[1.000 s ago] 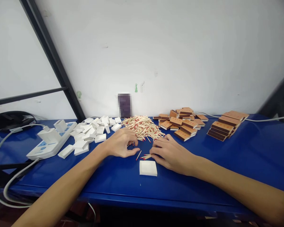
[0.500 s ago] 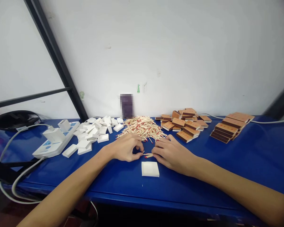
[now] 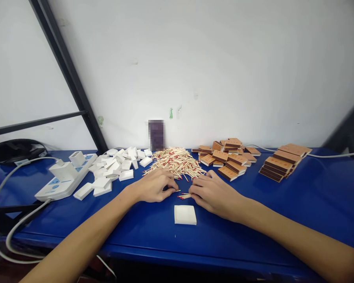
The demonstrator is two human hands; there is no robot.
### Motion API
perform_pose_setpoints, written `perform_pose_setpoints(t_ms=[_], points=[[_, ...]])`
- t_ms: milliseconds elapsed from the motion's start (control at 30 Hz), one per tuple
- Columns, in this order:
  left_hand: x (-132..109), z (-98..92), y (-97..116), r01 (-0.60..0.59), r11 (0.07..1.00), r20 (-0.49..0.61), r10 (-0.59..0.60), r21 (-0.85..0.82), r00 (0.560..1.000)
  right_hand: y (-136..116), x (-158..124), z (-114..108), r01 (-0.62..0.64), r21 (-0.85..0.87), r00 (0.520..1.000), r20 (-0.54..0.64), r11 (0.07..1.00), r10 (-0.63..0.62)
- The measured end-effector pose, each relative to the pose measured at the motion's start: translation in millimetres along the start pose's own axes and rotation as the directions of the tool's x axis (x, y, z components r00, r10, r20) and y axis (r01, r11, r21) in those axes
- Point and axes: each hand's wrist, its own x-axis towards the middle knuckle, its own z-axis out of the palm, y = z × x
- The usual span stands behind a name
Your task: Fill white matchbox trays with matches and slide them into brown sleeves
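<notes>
Between thumb and fingers, my left hand (image 3: 157,185) pinches a matchstick (image 3: 177,191), whose tip sticks out to the right. My right hand (image 3: 211,193) is closed on a few matches (image 3: 184,195), their red heads pointing left toward the other hand. Just in front of both hands lies a white matchbox tray (image 3: 185,215) on the blue table (image 3: 153,232). Behind the hands spreads a large heap of loose matches (image 3: 178,161), its near edge close to my fingers.
White trays (image 3: 113,165) are piled at the left, beside a power strip (image 3: 65,177) with cables. Brown matchbox sleeves (image 3: 230,157) lie at the back right, and stacked matchboxes (image 3: 283,161) stand farther right. A pixelated dark object (image 3: 157,135) leans on the wall.
The view has shifted slightly. My left hand has drawn a little away from the right hand's matches, with a match in its pinch.
</notes>
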Motion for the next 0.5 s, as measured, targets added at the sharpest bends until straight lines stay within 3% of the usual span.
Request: perform_pose_setpoints(t_ms=[500], points=[[3.3,5.9,10.2,-0.017,0.999,0.009,0.017,0.038,1.0,-7.5,6.2,8.7,0.032,-0.033,0.998,-0.051,0.999,-0.033]])
